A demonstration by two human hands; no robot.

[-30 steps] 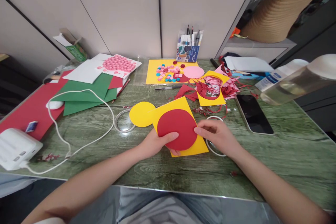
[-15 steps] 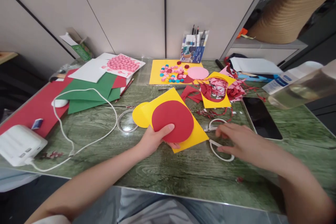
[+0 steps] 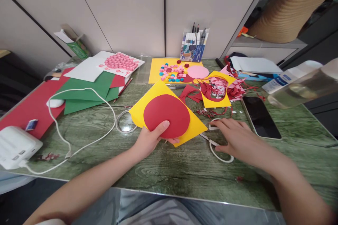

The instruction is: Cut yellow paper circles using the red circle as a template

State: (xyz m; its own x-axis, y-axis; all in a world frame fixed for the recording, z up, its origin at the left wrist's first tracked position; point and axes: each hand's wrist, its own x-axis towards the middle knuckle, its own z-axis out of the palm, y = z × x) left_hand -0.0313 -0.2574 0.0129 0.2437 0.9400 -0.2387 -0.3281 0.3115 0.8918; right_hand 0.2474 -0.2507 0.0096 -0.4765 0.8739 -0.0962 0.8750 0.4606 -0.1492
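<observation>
**Paper stack pinched by left hand, scissors under right**

A red paper circle (image 3: 167, 114) and a yellow square paper sheet (image 3: 196, 126) are pinched together at their 6 o'clock edge by the left hand (image 3: 148, 140), over the table centre. Both are judged light, floppy and easily creased, so best gripped at the edge. The right hand (image 3: 237, 139), fingers loosely spread, is laid on white-handled scissors (image 3: 212, 144) at 3 o'clock. At 12 o'clock a blue marker pack (image 3: 191, 47) holds pens.

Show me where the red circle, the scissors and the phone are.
red circle (image 3: 167, 116), head view, disc centre.
scissors (image 3: 211, 143), head view, white handle.
phone (image 3: 261, 116), head view, screen centre.
</observation>
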